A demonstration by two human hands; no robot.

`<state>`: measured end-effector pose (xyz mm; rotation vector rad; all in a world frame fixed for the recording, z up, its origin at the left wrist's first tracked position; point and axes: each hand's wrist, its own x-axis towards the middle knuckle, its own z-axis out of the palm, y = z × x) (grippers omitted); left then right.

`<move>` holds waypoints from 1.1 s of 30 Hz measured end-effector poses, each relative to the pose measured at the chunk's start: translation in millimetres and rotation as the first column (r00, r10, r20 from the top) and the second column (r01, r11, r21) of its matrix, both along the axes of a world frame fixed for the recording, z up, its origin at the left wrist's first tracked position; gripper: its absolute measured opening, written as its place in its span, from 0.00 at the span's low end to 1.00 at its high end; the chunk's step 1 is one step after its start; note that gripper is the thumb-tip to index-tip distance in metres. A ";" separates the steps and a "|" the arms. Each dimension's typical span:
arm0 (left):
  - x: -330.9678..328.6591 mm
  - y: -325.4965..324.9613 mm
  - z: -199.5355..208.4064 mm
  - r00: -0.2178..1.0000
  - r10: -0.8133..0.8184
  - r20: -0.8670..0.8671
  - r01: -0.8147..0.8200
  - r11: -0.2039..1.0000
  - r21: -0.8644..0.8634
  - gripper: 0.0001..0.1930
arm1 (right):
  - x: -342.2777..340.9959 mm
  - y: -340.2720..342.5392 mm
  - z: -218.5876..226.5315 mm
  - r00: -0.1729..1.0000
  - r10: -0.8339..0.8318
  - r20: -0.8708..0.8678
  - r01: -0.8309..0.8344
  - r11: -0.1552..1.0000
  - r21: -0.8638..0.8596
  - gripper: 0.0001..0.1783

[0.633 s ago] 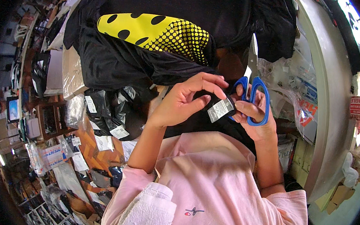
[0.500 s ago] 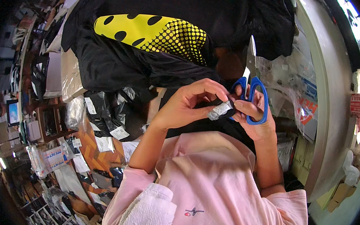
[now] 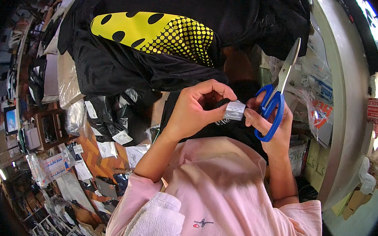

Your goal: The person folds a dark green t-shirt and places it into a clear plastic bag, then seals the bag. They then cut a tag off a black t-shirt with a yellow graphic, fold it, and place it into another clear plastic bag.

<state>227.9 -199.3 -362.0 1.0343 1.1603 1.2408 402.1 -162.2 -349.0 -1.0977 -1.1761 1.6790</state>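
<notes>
One garment label (image 3: 235, 109) between left hand (image 3: 194, 108) and right hand (image 3: 285, 128).
Left pinches it; right holds blue-handled scissors (image 3: 282, 83), blades (image 3: 289, 64) angled away.

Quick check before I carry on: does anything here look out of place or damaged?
Nothing looks spilled or visibly damaged. Only the crumpled black plastic packages with white labels look untidy: they lie askew, left of your left hand, which pinches a small grey-white rectangular tag.

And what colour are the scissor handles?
The scissor handles are blue, clearest in the head view.
</notes>
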 end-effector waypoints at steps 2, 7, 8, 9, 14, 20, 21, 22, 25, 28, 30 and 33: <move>-3.5 -0.5 -0.1 0.998 -0.024 -0.063 0.027 0.999 0.035 0.10 | -0.8 2.1 5.2 1.000 0.018 -0.013 -0.019 0.998 -0.060 0.15; -4.3 0.1 4.8 0.996 -0.037 -0.085 0.043 0.997 0.068 0.10 | -1.4 3.7 4.3 0.995 0.064 -0.081 -0.071 0.994 -0.081 0.13; -4.3 1.3 3.2 0.980 0.008 -0.197 0.026 0.985 0.170 0.11 | -1.4 3.9 4.9 0.994 0.073 -0.078 -0.079 0.994 -0.078 0.13; -5.0 3.4 0.6 0.951 0.064 -0.302 0.021 0.962 0.271 0.12 | -2.1 4.3 5.0 0.995 0.066 -0.072 -0.071 0.995 -0.067 0.13; -12.1 -9.8 9.7 0.919 -0.010 -0.395 0.071 0.987 0.141 0.11 | -3.2 5.3 5.3 0.998 0.051 -0.034 -0.054 0.995 -0.088 0.14; -4.8 -22.9 11.1 0.983 0.069 0.170 -0.051 0.992 -0.112 0.07 | -8.1 -3.2 4.8 0.965 0.124 0.232 -0.132 0.991 0.021 0.14; -5.4 -24.7 11.6 0.976 0.091 0.198 -0.060 0.985 -0.159 0.06 | -9.9 -5.5 5.8 0.967 0.133 0.216 -0.139 0.990 0.014 0.13; -5.5 -25.1 10.4 0.973 0.119 0.200 -0.072 0.971 -0.228 0.06 | -11.7 -7.6 7.2 0.970 0.142 0.199 -0.146 0.989 0.008 0.13; -5.6 -23.3 9.0 0.961 0.176 0.215 -0.091 0.931 -0.353 0.06 | -15.0 -10.8 9.3 0.975 0.154 0.161 -0.157 0.988 0.006 0.13; -3.7 -23.7 11.0 0.958 0.187 0.219 -0.112 0.943 -0.315 0.06 | -15.9 -9.1 8.9 0.977 0.158 0.145 -0.159 0.987 -0.007 0.13; -4.9 -23.1 13.2 0.968 0.180 0.175 -0.128 0.953 -0.276 0.08 | -16.6 -7.7 9.3 0.977 0.158 0.143 -0.157 0.987 -0.021 0.13; -3.5 -25.9 11.7 0.968 0.205 0.146 -0.178 0.967 -0.180 0.09 | -18.2 -10.3 11.5 0.978 0.161 0.135 -0.163 0.987 0.002 0.15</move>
